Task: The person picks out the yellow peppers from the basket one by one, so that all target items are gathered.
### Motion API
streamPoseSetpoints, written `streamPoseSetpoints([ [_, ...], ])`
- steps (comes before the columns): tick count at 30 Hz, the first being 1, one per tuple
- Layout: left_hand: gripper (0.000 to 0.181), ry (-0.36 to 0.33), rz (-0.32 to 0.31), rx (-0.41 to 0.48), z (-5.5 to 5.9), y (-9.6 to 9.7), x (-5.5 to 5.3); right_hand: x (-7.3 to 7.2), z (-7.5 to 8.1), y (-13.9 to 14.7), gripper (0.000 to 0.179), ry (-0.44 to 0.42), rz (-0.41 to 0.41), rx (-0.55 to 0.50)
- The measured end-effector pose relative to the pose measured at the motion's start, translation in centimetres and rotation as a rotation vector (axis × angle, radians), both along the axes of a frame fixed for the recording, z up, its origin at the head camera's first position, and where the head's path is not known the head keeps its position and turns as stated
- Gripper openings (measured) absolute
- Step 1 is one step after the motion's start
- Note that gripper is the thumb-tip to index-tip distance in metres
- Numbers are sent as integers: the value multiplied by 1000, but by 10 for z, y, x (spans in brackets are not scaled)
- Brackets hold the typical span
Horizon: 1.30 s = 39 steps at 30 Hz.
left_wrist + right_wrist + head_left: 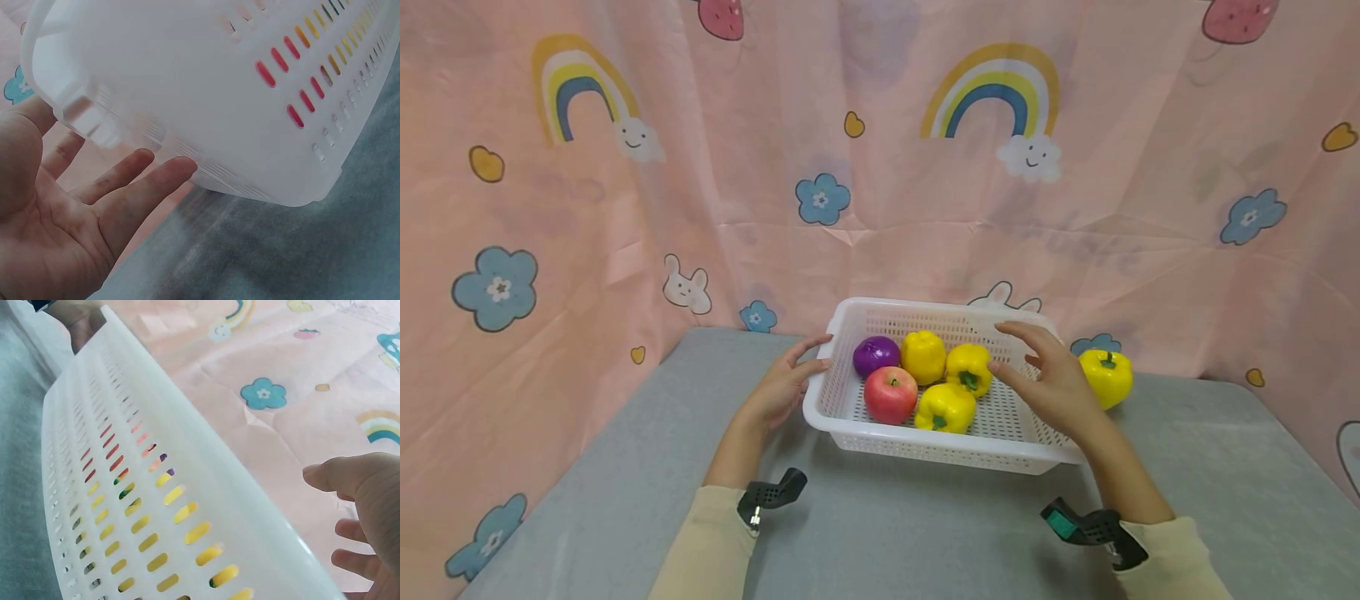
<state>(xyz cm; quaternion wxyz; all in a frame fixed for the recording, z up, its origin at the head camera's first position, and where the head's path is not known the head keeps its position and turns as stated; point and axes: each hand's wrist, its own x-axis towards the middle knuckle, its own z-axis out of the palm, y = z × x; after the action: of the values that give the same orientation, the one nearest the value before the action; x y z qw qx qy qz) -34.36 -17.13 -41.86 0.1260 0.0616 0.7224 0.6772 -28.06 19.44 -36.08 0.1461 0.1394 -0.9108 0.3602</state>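
A white plastic basket (940,452) with slotted walls stands on the table. Inside lie a red apple (891,395), a round purple vegetable (876,356) and three yellow bell peppers: one at the back (923,357), one by the right hand (969,368) and one in front (945,408). My left hand (780,387) is at the basket's left end, fingertips at the rim; the left wrist view shows its fingers spread along the outer wall. Over the basket's right part, my right hand (1051,379) hovers with thumb and fingers apart, nothing between them.
Another yellow bell pepper (1107,379) sits outside the basket, just beyond its right end. A grey cloth (880,533) covers the table. Close behind the basket hangs a pink printed curtain (895,217). Both wrists wear black straps.
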Motion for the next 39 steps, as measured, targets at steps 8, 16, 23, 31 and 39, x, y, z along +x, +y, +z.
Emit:
streamPoseSetpoints([
  [8,52,4,-6,1,-1,2,0,0,-6,-3,57,-33,15,8],
  [16,52,5,-6,2,1,3,-1,-1,-11,-2,58,-64,31,11],
  [23,52,6,-4,5,2,1,-1,-2,-12,-5,61,-108,52,42],
  [31,52,2,5,0,2,1,1,-3,-12,-11,60,-82,64,88],
  [39,52,7,0,2,1,1,1,-4,-15,-13,59,-51,75,106],
])
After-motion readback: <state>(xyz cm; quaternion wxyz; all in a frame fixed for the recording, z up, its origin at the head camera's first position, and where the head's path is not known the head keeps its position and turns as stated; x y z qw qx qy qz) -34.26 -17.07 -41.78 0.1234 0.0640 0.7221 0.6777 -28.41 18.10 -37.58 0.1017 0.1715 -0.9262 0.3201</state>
